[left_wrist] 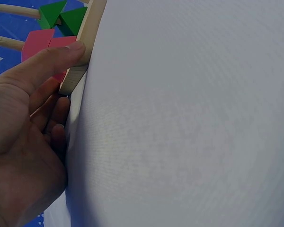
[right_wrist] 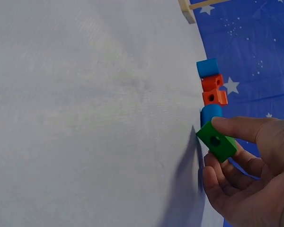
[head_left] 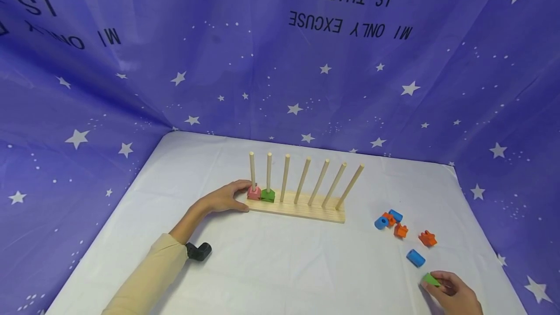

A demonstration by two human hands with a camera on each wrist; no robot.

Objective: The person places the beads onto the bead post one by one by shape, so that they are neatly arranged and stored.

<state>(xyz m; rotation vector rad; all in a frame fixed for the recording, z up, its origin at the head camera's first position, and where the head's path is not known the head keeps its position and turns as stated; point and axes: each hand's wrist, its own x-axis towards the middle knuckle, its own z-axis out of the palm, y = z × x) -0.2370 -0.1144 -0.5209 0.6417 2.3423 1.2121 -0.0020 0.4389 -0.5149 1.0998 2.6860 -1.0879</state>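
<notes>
While I log from my remote station, a lightly creased white cloth (head_left: 306,261) lies nearest, spread flat; beyond it and at both sides hangs a purple-blue backdrop (head_left: 271,86), printed with white stars and, at the top, inverted black lettering.

Nearest, my right hand (head_left: 457,293) pinches a green block (right_wrist: 217,141) between thumb and fingers, near the cloth's right side; farther off, my left hand (head_left: 225,197) grips the left end of a wooden rack (head_left: 302,210), thumb on its near edge, fingers round the end.

Materials, near to far: the held block is smooth, angular, bored with a round hole; just past it lie three blue cylinders (head_left: 415,258) and three notched orange pieces (head_left: 428,238), some touching; the rack is pale, grained wood with seven round pegs (head_left: 305,179); angular pink pieces (head_left: 254,193) sit on the leftmost peg, triangular green pieces (head_left: 268,196) on the next.
</notes>
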